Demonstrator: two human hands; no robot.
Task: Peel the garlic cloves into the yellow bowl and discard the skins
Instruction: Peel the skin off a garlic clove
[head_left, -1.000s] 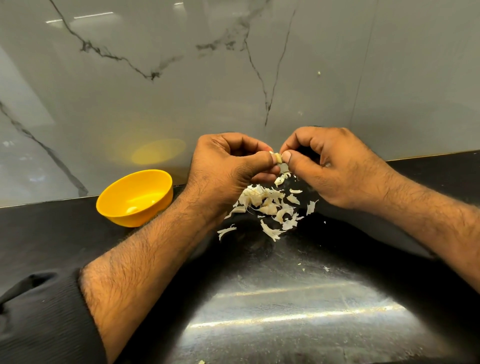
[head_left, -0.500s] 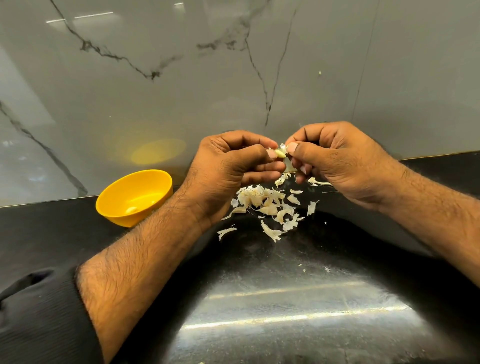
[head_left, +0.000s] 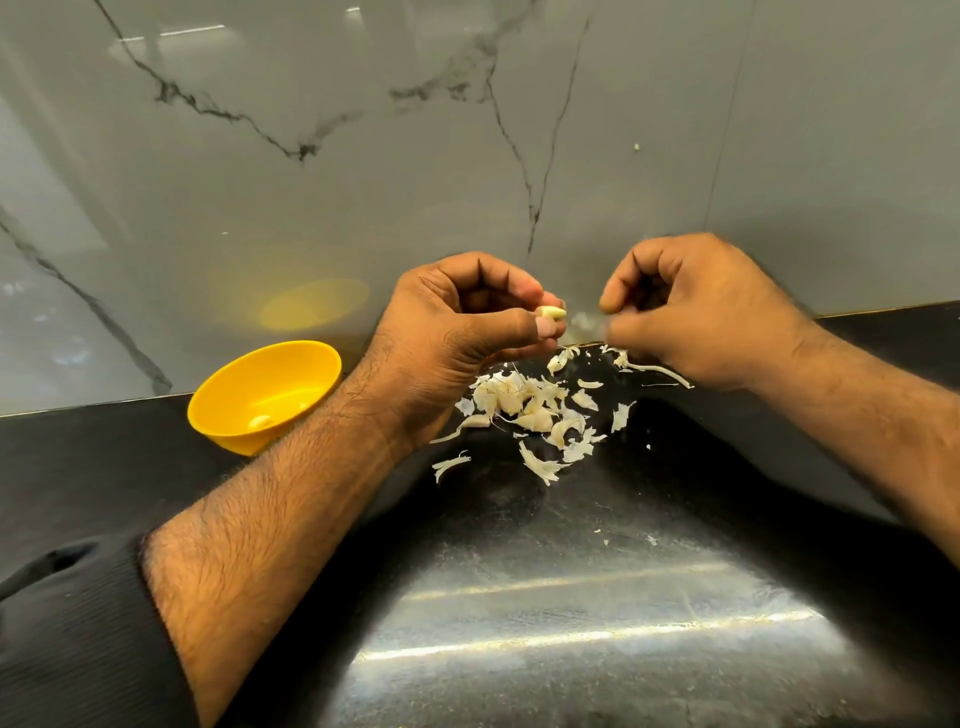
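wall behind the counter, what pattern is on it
Grey marble-look wall with thin dark branching veins, seen best in the head view above the yellow bowl.

Looks like a kitchen. Glossy black countertop (head_left: 571, 623) backed by a grey marble-veined wall panel (head_left: 363, 156), with a yellow bowl (head_left: 260, 389) and a scatter of papery garlic skins (head_left: 530, 410) lying on it.

skins (head_left: 530, 410) under hands, yellow bowl (head_left: 260, 400) unobstructed — left

grey veined marble wall (head_left: 311, 208), glossy black counter (head_left: 571, 597)
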